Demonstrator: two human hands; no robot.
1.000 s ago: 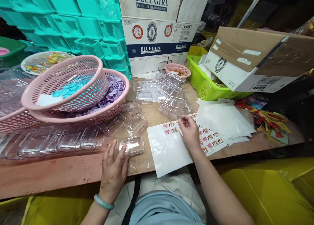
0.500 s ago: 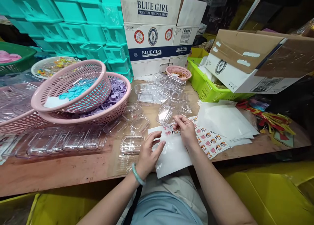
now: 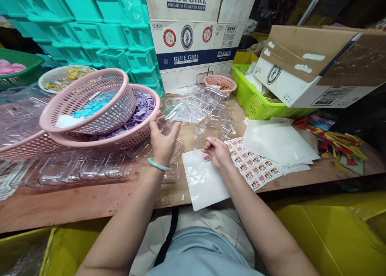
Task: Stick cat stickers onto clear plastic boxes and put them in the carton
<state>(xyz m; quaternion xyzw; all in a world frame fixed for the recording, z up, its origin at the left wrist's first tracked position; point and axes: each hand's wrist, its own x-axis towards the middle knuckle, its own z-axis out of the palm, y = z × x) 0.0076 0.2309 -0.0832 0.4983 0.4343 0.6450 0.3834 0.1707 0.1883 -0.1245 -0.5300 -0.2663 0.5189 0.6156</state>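
My left hand point(image 3: 163, 141), with a pale green bangle on its wrist, is raised beside the rim of the pink basket point(image 3: 152, 125) that holds purple pieces. Its thumb and fingers are apart, and nothing shows between them. Clear plastic cases point(image 3: 170, 173) lie under and behind it. My right hand point(image 3: 218, 152) is closed in a pinch above the top of a sheet point(image 3: 205, 183) that is mostly blank white, with a few pink prints left of the fingertips. What the pinch holds, if anything, I cannot make out. A sticker sheet of cartoon cats point(image 3: 256, 165) extends right from behind that hand.
Another pink basket point(image 3: 87, 107) with blue pieces rests on the purple one. More clear cases point(image 3: 208, 103) lie behind, near a small pink basket point(image 3: 220, 83). White sheets point(image 3: 277, 141) are stacked right, before a lime crate point(image 3: 256, 103). A beer carton point(image 3: 187, 47) stands at the back.
My left hand has moved up and left, from above the white sheet to the basket's rim. My right hand has shifted slightly left, its fingers more curled. The view has shifted slightly.
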